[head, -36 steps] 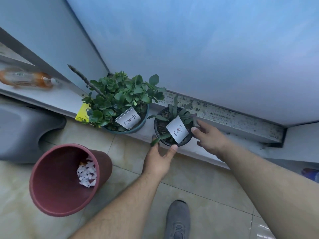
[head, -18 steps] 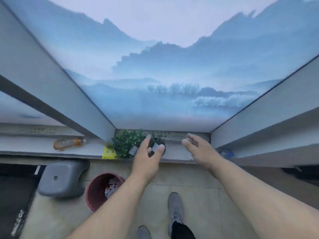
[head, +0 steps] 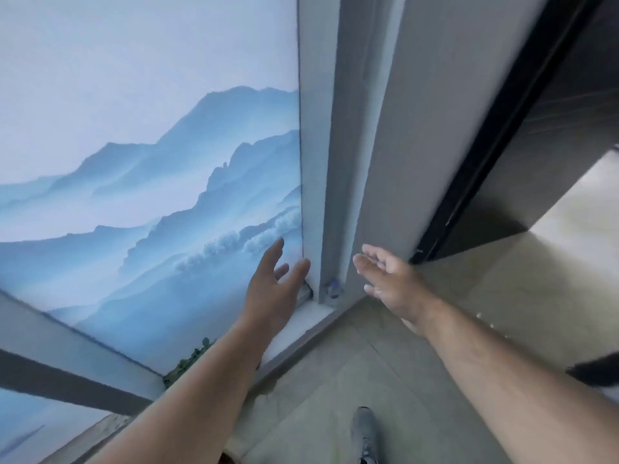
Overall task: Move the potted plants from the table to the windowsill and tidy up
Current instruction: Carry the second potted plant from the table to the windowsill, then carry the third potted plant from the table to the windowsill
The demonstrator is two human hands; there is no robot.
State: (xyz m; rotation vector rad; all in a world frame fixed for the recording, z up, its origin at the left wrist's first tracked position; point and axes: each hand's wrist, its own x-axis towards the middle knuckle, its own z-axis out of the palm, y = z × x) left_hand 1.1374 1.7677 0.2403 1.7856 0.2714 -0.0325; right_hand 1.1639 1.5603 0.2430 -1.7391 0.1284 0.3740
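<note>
Both my hands are empty, fingers spread and loose: my left hand hangs over the white windowsill in front of the misty mountain scene on the window, and my right hand floats out over the tiled floor, apart from the sill. I judge they are open like this because nothing needs carrying right now; the arms are simply out for balance as I face along the window frame. Of the potted plants I can count only one patch of green leaves, peeking out from under my left forearm on the sill near the window; its pot is hidden, so I cannot tell how many plants sit there. One small bluish object, too blurred to name, lies in the sill's far corner. One grey shoe shows below, and no table is in view.
</note>
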